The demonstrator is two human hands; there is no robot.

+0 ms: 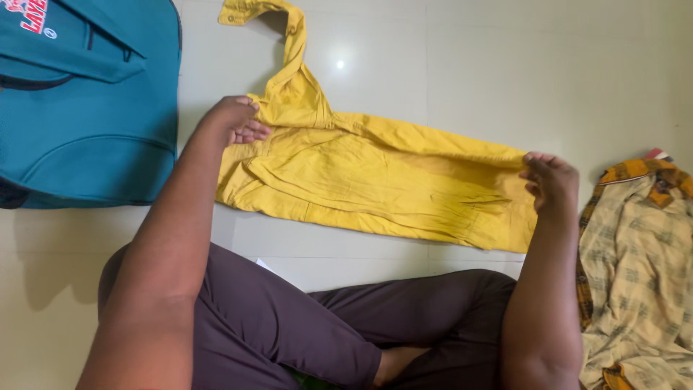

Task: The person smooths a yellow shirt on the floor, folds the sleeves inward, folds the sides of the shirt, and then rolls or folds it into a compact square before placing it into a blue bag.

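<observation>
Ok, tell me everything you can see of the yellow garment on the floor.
The yellow garment looks like cotton, creased and folded into a long band lying flat on the pale tiled floor. One sleeve with a buttoned cuff trails up toward the top edge. The left hand pinches one end, the right hand grips the other.

A teal bag (86, 101) lies on the pale tiled floor (505, 72) at the far left. A yellow checked cloth (635, 267) is crumpled at the right. Dark brown trousers (325, 325) cover crossed legs nearby.
</observation>
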